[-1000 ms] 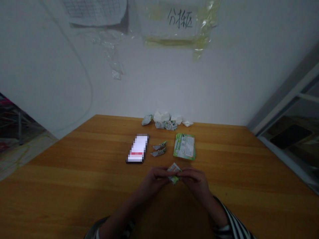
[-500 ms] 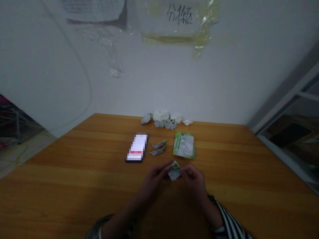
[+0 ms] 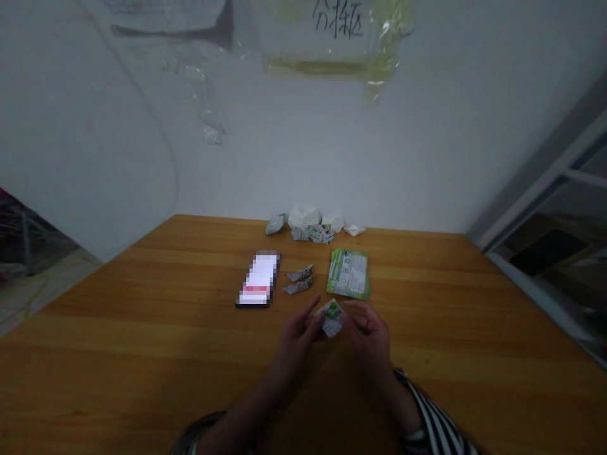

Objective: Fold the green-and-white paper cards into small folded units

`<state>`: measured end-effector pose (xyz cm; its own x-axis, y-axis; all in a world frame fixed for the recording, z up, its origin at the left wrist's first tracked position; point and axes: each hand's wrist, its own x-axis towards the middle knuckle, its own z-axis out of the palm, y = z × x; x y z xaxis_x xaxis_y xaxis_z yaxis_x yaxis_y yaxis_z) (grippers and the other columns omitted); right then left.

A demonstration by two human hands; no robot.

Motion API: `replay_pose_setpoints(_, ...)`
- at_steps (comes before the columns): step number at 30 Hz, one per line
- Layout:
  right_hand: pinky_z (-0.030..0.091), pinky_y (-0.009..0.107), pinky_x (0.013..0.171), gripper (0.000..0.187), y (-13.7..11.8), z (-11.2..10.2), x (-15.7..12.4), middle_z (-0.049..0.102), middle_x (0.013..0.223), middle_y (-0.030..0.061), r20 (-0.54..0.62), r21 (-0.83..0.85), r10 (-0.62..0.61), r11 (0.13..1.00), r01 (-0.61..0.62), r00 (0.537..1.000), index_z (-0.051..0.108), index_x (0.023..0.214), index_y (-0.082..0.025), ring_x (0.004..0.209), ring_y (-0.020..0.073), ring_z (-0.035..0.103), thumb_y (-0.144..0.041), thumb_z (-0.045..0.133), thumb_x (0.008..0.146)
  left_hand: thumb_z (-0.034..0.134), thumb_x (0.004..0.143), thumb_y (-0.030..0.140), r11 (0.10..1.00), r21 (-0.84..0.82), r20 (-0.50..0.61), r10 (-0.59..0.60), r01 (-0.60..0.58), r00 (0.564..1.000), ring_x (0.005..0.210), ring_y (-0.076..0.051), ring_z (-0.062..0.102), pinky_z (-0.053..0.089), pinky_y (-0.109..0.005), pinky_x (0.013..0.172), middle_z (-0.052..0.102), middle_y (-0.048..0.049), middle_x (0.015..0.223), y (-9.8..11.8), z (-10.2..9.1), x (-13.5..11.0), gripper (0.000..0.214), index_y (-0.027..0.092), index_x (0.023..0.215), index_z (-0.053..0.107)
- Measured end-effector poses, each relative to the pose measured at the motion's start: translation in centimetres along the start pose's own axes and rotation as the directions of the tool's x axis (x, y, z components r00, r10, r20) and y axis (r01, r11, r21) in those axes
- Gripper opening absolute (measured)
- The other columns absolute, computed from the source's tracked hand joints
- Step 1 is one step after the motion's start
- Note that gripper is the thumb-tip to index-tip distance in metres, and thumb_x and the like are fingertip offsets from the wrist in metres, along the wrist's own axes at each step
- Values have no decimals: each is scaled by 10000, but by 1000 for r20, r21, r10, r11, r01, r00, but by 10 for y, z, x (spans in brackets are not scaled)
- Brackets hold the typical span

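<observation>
Low in the middle of the frame, a small folded green-and-white wrapper (image 3: 332, 318) is held up off the wooden table (image 3: 142, 354). The left hand's (image 3: 296, 341) fingers pinch its edge, seemingly to steady it; the right hand's (image 3: 370, 335) fingers curl beside it, gripping or not, I can't tell. Two folded wrappers (image 3: 300, 281) lie just ahead, beside a flat green packet (image 3: 348, 273).

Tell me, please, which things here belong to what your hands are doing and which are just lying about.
Belonging:
left hand
right hand
folded green-printed wrapper
two small folded wrappers
green printed packet
heap of folded pieces

Lying about:
phone
taped sign
</observation>
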<state>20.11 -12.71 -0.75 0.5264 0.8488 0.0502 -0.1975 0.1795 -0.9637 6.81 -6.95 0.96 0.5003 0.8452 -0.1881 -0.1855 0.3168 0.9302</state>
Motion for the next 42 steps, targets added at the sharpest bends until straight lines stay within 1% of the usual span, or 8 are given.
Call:
replay_pose_setpoints(3,551,248,589,295,-1,0,0,765,745,50,28,8,2,1000,-2,1000,621,978,-174,623,172,706,-313,737,745,712,740,425,1000,11,35,-24,23,999,746,-185,663,518,-264,712,748,-64,846,0,-2,0,387,133,994,738)
replay_pose_setpoints(7,569,261,636,264,1,0,0,774,822,57,65,-8,-14,1000,14,998,658,990,-183,689,181,721,-296,718,759,696,745,446,998,57,-4,15,-15,1000,662,-164,641,499,-236,642,737,-49,740,-1,-7,2,329,129,803,762)
replay_pose_setpoints(14,577,344,778,236,1,0,-1,759,961,79,107,-147,-37,988,53,994,736,974,-186,860,237,716,-296,673,775,678,752,459,993,102,-77,64,-56,995,623,-165,624,508,-253,621,713,-38,680,5,-4,-2,348,119,758,751)
replay_pose_setpoints(23,559,319,810,217,3,1,-7,742,1015,81,86,-180,-93,978,107,992,698,1019,-190,896,213,706,-252,622,825,634,789,458,987,158,-93,54,-38,994,599,-136,571,449,-215,569,659,-19,655,-1,-2,0,351,118,742,708)
replay_pose_setpoints(27,552,265,640,225,-1,1,-8,738,790,48,194,-224,-37,971,81,980,653,1045,-182,690,176,695,-242,613,832,679,750,447,980,201,24,2,-7,1000,549,-119,526,399,-202,517,610,-2,606,0,-6,4,339,109,725,692)
replay_pose_setpoints(30,471,217,513,183,-2,1,-8,624,602,-23,240,-247,-44,963,105,970,617,1017,-191,537,133,599,-239,597,842,638,784,457,970,241,53,4,-17,999,520,-106,479,354,-195,487,568,14,573,1,-7,4,357,111,702,671)
replay_pose_setpoints(36,384,212,461,403,1,5,-10,540,568,-64,335,-191,33,981,34,942,455,1233,-196,470,113,488,-294,575,860,548,841,474,922,377,55,78,-93,995,539,-124,473,336,-207,490,572,1,582,0,-5,-1,395,123,684,640)
replay_pose_setpoints(42,349,203,418,458,-1,4,-9,508,502,-82,307,-190,83,981,-24,948,470,1257,-188,410,103,448,-341,592,843,556,846,456,943,321,90,64,-90,994,584,-127,494,373,-197,521,564,12,639,-7,-6,0,321,154,769,633)
